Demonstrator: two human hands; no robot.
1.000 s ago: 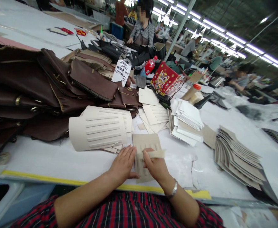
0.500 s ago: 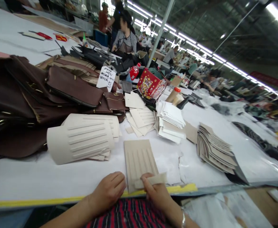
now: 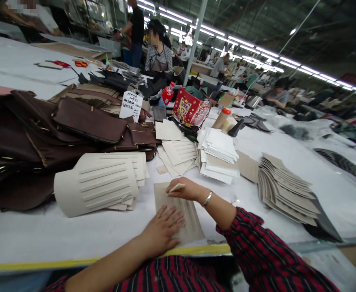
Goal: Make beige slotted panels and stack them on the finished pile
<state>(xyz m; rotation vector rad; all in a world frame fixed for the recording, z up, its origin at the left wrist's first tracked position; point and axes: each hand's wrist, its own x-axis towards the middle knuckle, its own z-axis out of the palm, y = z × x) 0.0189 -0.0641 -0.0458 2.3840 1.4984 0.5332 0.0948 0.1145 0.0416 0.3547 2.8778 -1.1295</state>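
Note:
A tan rectangular panel [image 3: 193,223] with raised ribs lies at the table's front edge before me. My left hand [image 3: 162,230] rests on its near left part, palm down with the fingers spread. Over the panel's far end, my right hand [image 3: 187,189] grips a small beige flat strip [image 3: 177,187], seen nearly edge-on. Whether the strip touches the panel I cannot tell. To the left, cream ribbed panels [image 3: 104,186] lie stacked and curled. Behind, more cream pieces [image 3: 180,152] are spread loosely.
Dark brown leather bags [image 3: 89,117] are heaped at the left. White sheets [image 3: 217,150] and a fanned stack of tan panels [image 3: 284,190] lie to the right. Farther back stand a red patterned box [image 3: 190,107], a red bottle [image 3: 167,94] and an orange-capped bottle [image 3: 223,118]. People sit beyond.
My right hand has moved with the strip from the panel's near end to its far end. My left hand has opened from a curl beside the panel and now lies flat on it.

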